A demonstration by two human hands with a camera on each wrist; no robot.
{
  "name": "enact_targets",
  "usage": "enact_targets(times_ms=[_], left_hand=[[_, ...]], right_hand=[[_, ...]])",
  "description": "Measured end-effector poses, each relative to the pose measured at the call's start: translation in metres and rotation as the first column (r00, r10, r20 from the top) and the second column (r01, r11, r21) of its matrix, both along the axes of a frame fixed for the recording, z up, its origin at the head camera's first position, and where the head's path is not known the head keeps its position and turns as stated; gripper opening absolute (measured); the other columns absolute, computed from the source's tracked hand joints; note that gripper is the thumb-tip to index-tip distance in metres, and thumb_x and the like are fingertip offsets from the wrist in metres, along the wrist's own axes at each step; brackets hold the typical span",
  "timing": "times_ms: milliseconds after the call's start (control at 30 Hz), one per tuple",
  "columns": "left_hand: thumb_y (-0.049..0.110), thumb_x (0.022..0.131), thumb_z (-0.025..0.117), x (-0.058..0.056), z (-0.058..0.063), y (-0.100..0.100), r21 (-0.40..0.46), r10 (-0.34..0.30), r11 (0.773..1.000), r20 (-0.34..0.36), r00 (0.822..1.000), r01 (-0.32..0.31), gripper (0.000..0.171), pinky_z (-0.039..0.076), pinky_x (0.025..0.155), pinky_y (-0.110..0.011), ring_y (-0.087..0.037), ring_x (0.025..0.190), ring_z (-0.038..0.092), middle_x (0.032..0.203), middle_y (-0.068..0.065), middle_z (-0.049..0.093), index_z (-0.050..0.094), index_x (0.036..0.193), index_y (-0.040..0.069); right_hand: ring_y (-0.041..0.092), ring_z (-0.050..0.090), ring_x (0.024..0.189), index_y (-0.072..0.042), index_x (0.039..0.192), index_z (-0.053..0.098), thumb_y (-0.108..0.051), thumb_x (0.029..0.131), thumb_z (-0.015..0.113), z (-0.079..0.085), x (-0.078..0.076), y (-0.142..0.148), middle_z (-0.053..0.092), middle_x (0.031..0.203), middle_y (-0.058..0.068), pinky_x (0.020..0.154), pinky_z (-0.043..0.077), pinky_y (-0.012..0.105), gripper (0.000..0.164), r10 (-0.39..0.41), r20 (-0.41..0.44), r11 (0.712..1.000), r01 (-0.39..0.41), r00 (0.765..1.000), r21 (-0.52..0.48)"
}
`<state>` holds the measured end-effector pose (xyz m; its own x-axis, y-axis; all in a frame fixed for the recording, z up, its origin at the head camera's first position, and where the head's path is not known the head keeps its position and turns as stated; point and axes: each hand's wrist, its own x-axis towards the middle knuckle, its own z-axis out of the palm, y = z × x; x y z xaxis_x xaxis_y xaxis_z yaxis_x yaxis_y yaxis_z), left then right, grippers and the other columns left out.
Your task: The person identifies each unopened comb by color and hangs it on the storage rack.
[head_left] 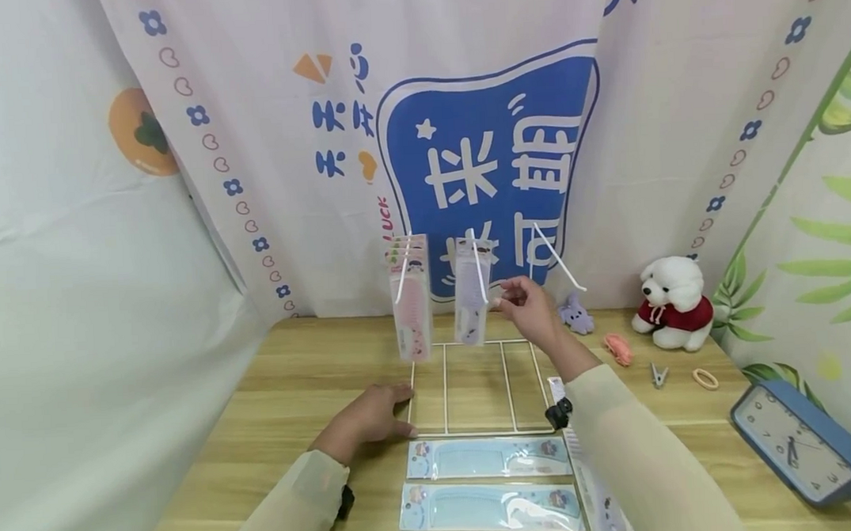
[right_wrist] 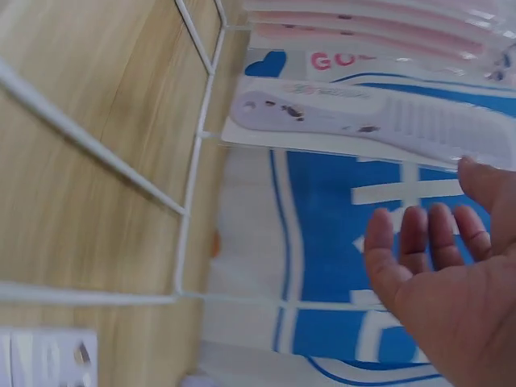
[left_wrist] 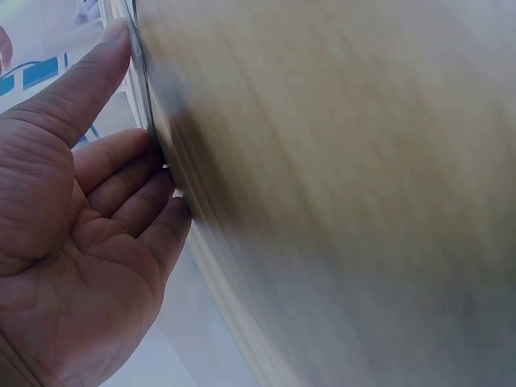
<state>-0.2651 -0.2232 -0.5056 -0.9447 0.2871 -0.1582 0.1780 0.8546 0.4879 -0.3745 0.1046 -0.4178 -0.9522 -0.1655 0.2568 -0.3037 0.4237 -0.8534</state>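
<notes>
rest your left hand (head_left: 375, 414), thumb and fingers apart, lightly against the left side of the wire rack (head_left: 476, 433) so it shouldn't tip, and let your right hand (head_left: 530, 310), loosely curled and holding nothing, steady the purple comb (head_left: 467, 295) hanging from the middle hook (head_left: 478, 263) just beside it, though whether your thumb touches it i can't tell. nearest you lie two blue comb packets (head_left: 489, 507), then another purple packet (head_left: 598, 492) partly under your right sleeve (head_left: 648, 454), and farther off the right hook (head_left: 564, 261) juts out above your hand and could snag it
</notes>
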Motion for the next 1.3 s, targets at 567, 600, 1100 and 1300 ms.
enact_targets(times_ms=[567, 600, 1100, 1300], left_hand=[[0.038, 0.089, 0.091, 0.000, 0.004, 0.000, -0.020, 0.011, 1.000, 0.015, 1.000, -0.011, 0.084, 0.037, 0.130, -0.059, -0.042, 0.158, 0.044, 0.169, -0.011, 0.049, 0.056, 0.159, 0.010], [0.039, 0.089, 0.091, 0.000, 0.004, -0.001, -0.023, 0.011, 1.000, 0.014, 1.000, -0.011, 0.084, 0.037, 0.130, -0.059, -0.042, 0.158, 0.044, 0.170, -0.011, 0.049, 0.056, 0.159, 0.010], [0.037, 0.088, 0.092, -0.001, 0.002, 0.000, -0.010, -0.004, 1.000, 0.011, 1.000, 0.004, 0.083, 0.038, 0.130, -0.059, -0.042, 0.157, 0.045, 0.168, -0.013, 0.051, 0.058, 0.158, 0.007], [0.038, 0.088, 0.092, -0.001, 0.001, -0.001, -0.009, 0.000, 1.000, 0.014, 1.000, 0.000, 0.084, 0.039, 0.129, -0.059, -0.042, 0.157, 0.045, 0.169, -0.012, 0.050, 0.057, 0.159, 0.008]], right_hand=[[0.042, 0.069, 0.100, 0.017, 0.130, 0.054, -0.037, 0.089, 0.090, -0.065, 0.107, 0.089, 0.067, 0.113, 0.031, 0.092, 0.059, 0.063, 0.077, -0.158, 0.147, 0.763, 0.027, 0.976, 0.646], [0.043, 0.069, 0.099, 0.020, 0.131, 0.052, -0.037, 0.088, 0.090, -0.069, 0.109, 0.090, 0.066, 0.112, 0.032, 0.091, 0.059, 0.064, 0.081, -0.164, 0.161, 0.751, 0.017, 0.973, 0.660], [0.039, 0.065, 0.093, 0.033, 0.137, 0.035, -0.033, 0.088, 0.090, -0.076, 0.111, 0.117, 0.064, 0.108, 0.038, 0.091, 0.060, 0.060, 0.099, -0.264, 0.302, 0.725, -0.017, 0.916, 0.689], [0.039, 0.065, 0.092, 0.035, 0.134, 0.036, -0.028, 0.087, 0.091, -0.076, 0.106, 0.125, 0.064, 0.106, 0.039, 0.091, 0.061, 0.059, 0.096, -0.285, 0.282, 0.712, 0.005, 0.916, 0.703]])
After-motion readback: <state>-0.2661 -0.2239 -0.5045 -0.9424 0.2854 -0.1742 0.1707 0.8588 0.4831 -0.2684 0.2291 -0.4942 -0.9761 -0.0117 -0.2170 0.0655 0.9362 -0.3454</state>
